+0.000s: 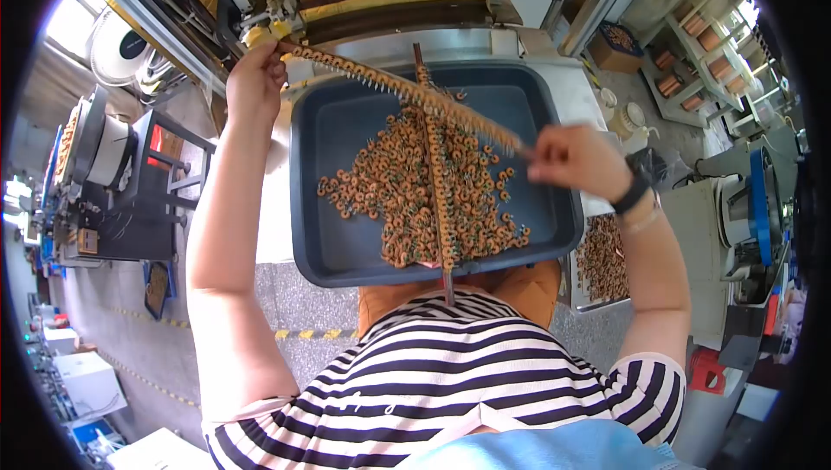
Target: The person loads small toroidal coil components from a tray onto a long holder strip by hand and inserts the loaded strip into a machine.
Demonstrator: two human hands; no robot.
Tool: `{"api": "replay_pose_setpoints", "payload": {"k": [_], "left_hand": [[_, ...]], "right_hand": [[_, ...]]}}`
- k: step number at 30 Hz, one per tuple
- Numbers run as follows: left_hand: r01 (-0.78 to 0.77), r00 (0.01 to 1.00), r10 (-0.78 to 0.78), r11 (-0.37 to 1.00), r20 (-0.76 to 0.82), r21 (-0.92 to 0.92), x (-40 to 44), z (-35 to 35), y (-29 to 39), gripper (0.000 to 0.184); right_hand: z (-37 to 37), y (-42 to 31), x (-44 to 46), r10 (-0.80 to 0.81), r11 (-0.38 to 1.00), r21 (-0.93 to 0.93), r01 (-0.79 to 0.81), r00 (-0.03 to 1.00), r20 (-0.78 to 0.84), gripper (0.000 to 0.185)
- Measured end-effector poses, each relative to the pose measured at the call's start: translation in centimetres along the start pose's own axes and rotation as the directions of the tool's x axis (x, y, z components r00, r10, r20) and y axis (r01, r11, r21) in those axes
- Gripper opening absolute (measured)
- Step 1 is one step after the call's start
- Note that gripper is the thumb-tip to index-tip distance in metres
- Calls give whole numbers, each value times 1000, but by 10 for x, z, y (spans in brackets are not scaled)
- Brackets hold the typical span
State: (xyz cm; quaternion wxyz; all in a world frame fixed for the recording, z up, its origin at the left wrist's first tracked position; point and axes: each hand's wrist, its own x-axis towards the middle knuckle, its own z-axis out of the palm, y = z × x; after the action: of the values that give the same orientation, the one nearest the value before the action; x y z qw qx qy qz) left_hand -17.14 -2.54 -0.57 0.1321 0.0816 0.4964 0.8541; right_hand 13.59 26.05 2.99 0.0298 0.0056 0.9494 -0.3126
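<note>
A long strip (359, 73) set with a row of small copper-coloured ring parts slants across the upper part of a dark grey plastic tray (305, 249). My left hand (256, 82) is closed on its far left end, beyond the tray's back corner. At its lower right end, my right hand (576, 158) pinches the tip with bent fingers, slightly blurred. Thin pins or wire legs point down from the rings. Beneath it, a second loaded strip (441, 210) lies front to back across the tray, over a heap of loose ring parts (381, 171).
Machinery with a yellowish bar (394, 3) stands behind the tray. To the right below is another tray of parts (600, 262). A shelf holds copper wire spools (708, 40). A black stand (130, 184) is at left, near a white fan (119, 48).
</note>
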Motion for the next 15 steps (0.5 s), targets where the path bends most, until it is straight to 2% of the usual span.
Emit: {"api": "replay_pose_setpoints", "payload": {"k": [2, 3, 4, 5, 7, 8, 9, 10, 12, 14, 15], "left_hand": [[30, 999, -31, 998, 22, 55, -18, 20, 2, 10], [23, 996, -34, 991, 78, 129, -27, 30, 0, 14], [12, 990, -40, 979, 133, 205, -34, 36, -1, 17], [36, 968, -92, 972, 234, 233, -38, 38, -3, 24], [-2, 950, -110, 934, 292, 358, -55, 53, -7, 32], [13, 928, -169, 905, 331, 425, -63, 57, -10, 40], [-49, 922, -164, 849, 351, 527, -73, 60, -16, 39], [-115, 914, -162, 777, 373, 619, -84, 63, -20, 38], [-175, 877, -211, 697, 432, 696, -116, 68, -23, 40], [-176, 862, -246, 674, 443, 717, -156, 70, -30, 42], [-247, 855, -199, 657, 480, 712, -177, 69, -33, 39]], "right_hand": [[12, -15, -37, -78, 997, 28, 74, 984, 160, 31], [15, -23, -53, -66, 992, 121, 36, 964, 256, 34], [22, -27, -70, -86, 984, 173, 40, 959, 269, 34], [24, -30, -82, -37, 942, 322, -89, 930, 365, 31], [41, -22, -111, -37, 768, 618, -165, 953, 301, 27], [50, -21, -123, -24, 689, 705, -168, 967, 254, 26], [59, -19, -132, -5, 601, 782, -163, 978, 207, 25], [70, -17, -137, 13, 565, 813, -138, 987, 158, 30], [98, -11, -146, 102, 486, 867, -106, 993, 65, 26], [95, -14, -145, 153, 514, 839, -179, 981, 116, 23], [94, -13, -146, 203, 507, 828, -239, 967, 155, 22]]}}
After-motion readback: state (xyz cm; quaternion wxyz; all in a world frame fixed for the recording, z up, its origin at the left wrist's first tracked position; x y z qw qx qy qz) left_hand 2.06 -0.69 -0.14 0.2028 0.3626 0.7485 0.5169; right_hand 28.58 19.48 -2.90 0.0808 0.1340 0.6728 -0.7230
